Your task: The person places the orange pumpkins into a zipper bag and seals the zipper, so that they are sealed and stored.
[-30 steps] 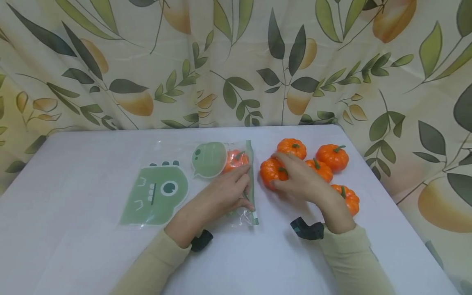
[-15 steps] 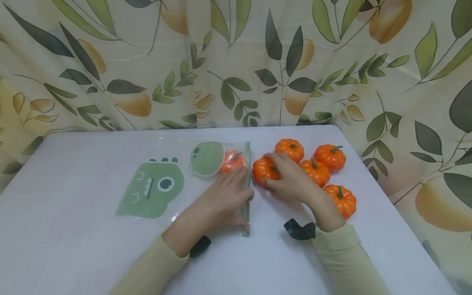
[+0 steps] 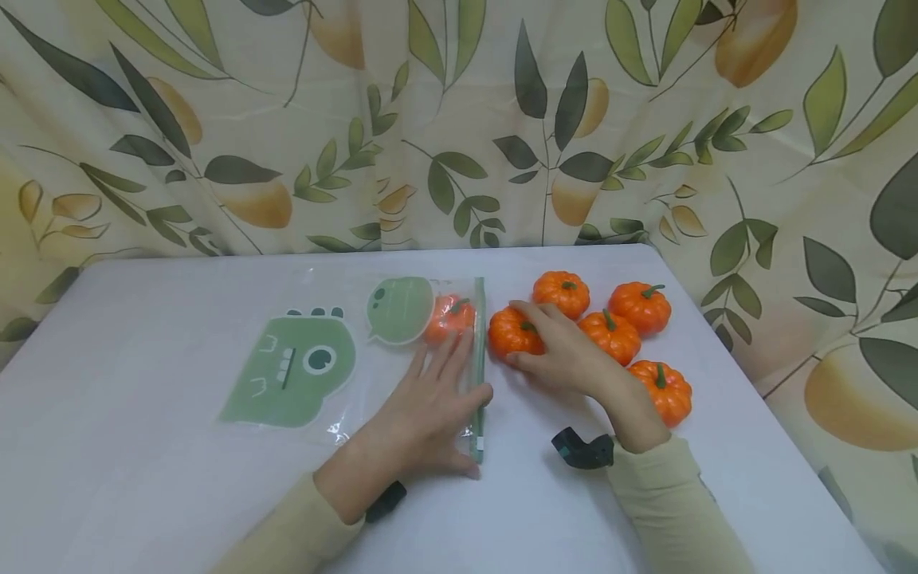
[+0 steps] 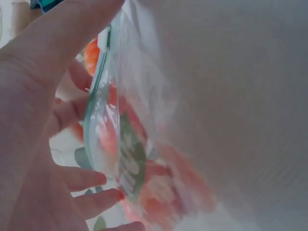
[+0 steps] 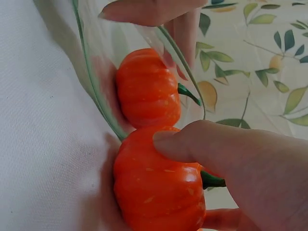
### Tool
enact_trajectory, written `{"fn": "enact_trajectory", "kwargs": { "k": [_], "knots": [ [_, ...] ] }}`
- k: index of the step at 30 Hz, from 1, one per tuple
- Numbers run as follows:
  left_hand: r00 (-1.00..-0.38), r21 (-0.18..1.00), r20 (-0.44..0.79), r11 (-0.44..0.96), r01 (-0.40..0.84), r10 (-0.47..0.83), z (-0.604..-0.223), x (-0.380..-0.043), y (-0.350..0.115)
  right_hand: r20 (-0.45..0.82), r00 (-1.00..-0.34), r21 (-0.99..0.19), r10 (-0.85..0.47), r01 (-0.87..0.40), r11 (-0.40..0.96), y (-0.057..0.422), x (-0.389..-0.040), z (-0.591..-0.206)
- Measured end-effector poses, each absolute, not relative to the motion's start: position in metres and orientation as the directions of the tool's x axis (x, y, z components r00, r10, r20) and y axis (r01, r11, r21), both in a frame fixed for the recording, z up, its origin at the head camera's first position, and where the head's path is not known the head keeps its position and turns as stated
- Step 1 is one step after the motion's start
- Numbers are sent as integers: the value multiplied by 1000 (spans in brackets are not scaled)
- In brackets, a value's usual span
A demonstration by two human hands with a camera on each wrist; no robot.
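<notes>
My right hand (image 3: pixel 566 351) grips a small orange pumpkin (image 3: pixel 513 332) between thumb and fingers, at the edge of a clear zip bag (image 3: pixel 479 359). In the right wrist view the held pumpkin (image 5: pixel 159 187) touches another pumpkin (image 5: pixel 147 89), which sits inside the bag's parted mouth. Green dinosaur shapes (image 3: pixel 294 371) are printed on the bag, which lies flat on the table. Over its right part my left hand (image 3: pixel 423 406) is spread with fingers extended, thumb near the zip end. The left wrist view shows these fingers beside the bag's green zip edge (image 4: pixel 91 101).
Several more orange pumpkins stand right of the right hand: one behind it (image 3: pixel 561 293), one at the far right (image 3: pixel 640 308), one in the middle (image 3: pixel 610 336), one nearer (image 3: pixel 663 391). A white cloth covers the table (image 3: pixel 143 446); a leaf-patterned curtain (image 3: pixel 445 96) hangs behind.
My right hand has brought its pumpkin slightly left, up to the bag's zip edge. My left hand's fingers have straightened and spread, and the hand has shifted down toward me.
</notes>
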State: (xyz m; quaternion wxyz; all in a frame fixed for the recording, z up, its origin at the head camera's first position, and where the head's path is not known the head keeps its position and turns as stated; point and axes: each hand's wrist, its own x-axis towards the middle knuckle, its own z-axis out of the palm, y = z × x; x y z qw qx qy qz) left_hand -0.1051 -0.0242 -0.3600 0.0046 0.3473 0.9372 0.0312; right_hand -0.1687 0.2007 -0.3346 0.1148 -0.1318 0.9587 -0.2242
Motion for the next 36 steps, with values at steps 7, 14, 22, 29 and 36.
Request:
{"fn": "enact_trajectory", "kwargs": {
  "k": [7,14,22,29,36],
  "knots": [
    [-751,50,53,749,660,658,-360,-106,-25,-116,-947,-493,-299,-207,845,200,-171,-337],
    [-733,98,150,728,679,664,-360,-109,-28,-105,-944,-526,-312,-214,823,197,-172,-337],
    [-738,188,163,714,675,655,-361,-110,-29,-102,-944,-511,-313,-220,831,195,-171,-338],
    [-742,152,155,727,670,652,-362,-112,-28,-88,-945,-512,-314,-227,828,195,-170,-338],
    [-735,144,157,721,678,660,-361,-110,-25,-72,-947,-510,-312,-234,827,195,-171,-338]
  ]
}}
